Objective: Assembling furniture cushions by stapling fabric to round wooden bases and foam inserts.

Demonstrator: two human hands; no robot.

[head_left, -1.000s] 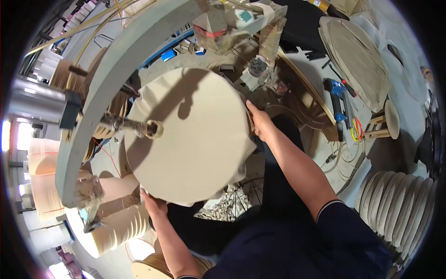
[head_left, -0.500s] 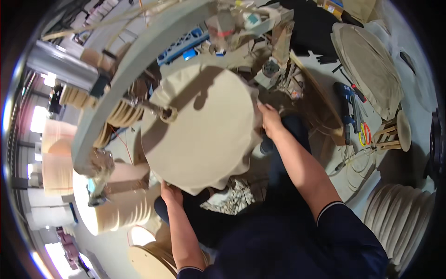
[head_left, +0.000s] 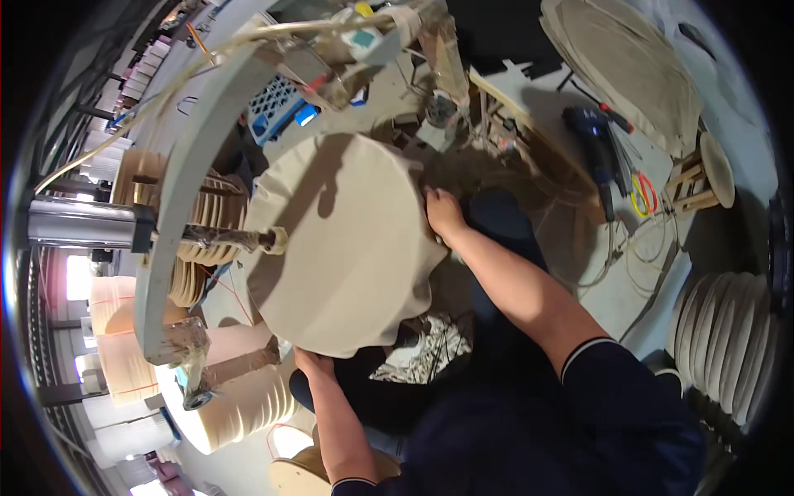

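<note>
You have both hands on the round beige fabric-covered disc [head_left: 347, 240], which sits in front of you, over your knees: your right hand [head_left: 445, 213] grasps its right edge, and your left hand [head_left: 314, 362] grasps its near-left edge, with most of the fingers out of sight beneath the overhanging cloth. Gripping it from two well-separated places on the edge probably lets you steady and turn it evenly while leaving its top face uncovered. The cloth stands out in loose scallops around the disc, likely because it is cut wider than the round. To the left of the disc rises a curved grey arm [head_left: 178, 190] with a metal cylinder [head_left: 83, 223]; its rod ends in a pale knob [head_left: 277, 240] that overlaps the disc's left part in view, though you cannot tell whether the two touch. Right of the disc, on the bench [head_left: 633, 285], lie a blue-and-black pistol-shaped tool [head_left: 591, 145] and scissors [head_left: 643, 195] with red and yellow handles, perhaps put there to suit your right hand. Farther right of the disc stand ribbed, stacked round pads [head_left: 719, 339], apparently grouped to save space.
</note>
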